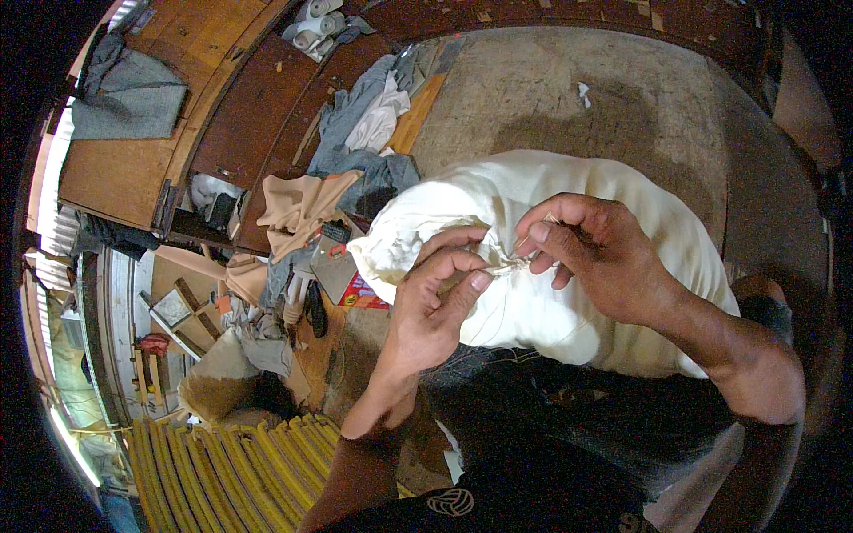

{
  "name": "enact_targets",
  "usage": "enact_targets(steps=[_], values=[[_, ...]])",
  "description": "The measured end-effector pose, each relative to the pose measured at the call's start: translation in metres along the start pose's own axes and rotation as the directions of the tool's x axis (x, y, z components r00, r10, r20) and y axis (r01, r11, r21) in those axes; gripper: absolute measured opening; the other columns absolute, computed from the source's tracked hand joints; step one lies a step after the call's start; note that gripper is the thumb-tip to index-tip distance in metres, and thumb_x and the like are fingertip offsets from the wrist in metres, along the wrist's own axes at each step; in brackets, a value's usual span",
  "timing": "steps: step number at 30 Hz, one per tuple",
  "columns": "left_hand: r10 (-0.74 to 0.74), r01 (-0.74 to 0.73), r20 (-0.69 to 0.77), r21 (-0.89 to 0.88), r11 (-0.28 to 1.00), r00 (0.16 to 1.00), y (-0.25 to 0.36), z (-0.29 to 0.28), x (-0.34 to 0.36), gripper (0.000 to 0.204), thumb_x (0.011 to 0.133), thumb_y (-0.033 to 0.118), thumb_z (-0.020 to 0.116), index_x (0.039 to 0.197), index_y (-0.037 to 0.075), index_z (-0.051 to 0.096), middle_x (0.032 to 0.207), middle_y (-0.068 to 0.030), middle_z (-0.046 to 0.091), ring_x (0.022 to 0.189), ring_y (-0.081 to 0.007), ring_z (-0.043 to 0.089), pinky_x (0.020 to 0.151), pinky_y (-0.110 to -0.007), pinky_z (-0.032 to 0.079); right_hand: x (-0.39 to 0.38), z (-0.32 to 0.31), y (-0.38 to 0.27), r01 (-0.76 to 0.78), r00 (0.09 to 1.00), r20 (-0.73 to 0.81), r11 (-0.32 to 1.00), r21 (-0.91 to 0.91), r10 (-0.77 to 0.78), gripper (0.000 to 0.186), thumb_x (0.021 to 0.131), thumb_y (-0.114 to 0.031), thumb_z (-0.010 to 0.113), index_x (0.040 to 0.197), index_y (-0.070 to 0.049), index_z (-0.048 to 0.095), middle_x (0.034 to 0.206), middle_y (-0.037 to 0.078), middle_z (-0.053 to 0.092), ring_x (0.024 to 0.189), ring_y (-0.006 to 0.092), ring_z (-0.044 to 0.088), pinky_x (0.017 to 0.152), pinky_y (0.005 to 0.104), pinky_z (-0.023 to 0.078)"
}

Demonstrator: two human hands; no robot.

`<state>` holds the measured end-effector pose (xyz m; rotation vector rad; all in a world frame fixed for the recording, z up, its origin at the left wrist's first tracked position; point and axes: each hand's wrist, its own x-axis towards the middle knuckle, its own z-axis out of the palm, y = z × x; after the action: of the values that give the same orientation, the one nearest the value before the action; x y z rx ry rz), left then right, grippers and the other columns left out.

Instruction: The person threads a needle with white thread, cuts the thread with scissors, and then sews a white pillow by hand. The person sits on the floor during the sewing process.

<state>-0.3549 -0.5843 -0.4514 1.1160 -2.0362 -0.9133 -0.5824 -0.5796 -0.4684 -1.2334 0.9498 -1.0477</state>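
Note:
A large stuffed bundle in cream-white cloth (613,333) lies across my lap, its gathered end toward the left. My left hand (435,298) pinches a fold of the cloth between thumb and fingers near the bundle's middle. Just to its right, my right hand (591,249) is closed, thumb against forefinger, on something thin that I cannot make out. A fine thread seems to hang below my fingers over the cloth. Both hands are close together above the bundle's upper surface.
Grey-blue and white cloths (378,124) lie heaped beyond the bundle, with tan fabric (302,209) nearer. Wooden cabinets (258,115) stand at the left. Yellow ribbed material (222,475) lies at lower left, beside a stuffed sack (218,377). A worn floor mat (498,98) spreads ahead.

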Motion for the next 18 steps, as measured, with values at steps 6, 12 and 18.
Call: enact_targets(steps=[6,12,18], values=[[0.000,0.000,-0.020,0.021,1.000,1.000,0.002,0.001,0.001,0.008,0.092,0.008,0.066,0.095,0.001,0.065,0.128,-0.0134,0.059,0.121,-0.0234,0.053,0.103,-0.036,0.040,0.001,-0.003,0.000,-0.017,0.999,0.045,0.999,0.028,0.016,0.028,0.102,-0.023,0.049,0.109,0.000,0.064,0.095,0.008,0.071,0.081,0.0142,0.070,0.062,0.0280,0.056],[0.029,-0.029,-0.049,0.008,1.000,0.998,-0.006,0.007,0.002,0.007,0.092,0.009,0.066,0.094,0.002,0.065,0.127,-0.0132,0.060,0.120,-0.0237,0.054,0.103,-0.036,0.041,0.001,-0.006,0.006,-0.058,0.998,0.042,0.996,0.068,0.055,0.030,0.101,-0.027,0.052,0.109,-0.001,0.065,0.095,0.006,0.071,0.082,0.0131,0.069,0.063,0.0272,0.056],[0.081,-0.079,-0.103,0.023,0.997,0.991,-0.015,0.014,0.000,0.008,0.091,0.008,0.068,0.096,0.002,0.065,0.125,-0.0138,0.061,0.118,-0.0245,0.056,0.101,-0.036,0.043,0.002,-0.006,0.002,-0.133,0.984,0.128,0.987,0.086,0.121,0.028,0.101,-0.026,0.054,0.109,-0.003,0.066,0.094,0.005,0.072,0.084,0.0129,0.069,0.064,0.0272,0.054]])
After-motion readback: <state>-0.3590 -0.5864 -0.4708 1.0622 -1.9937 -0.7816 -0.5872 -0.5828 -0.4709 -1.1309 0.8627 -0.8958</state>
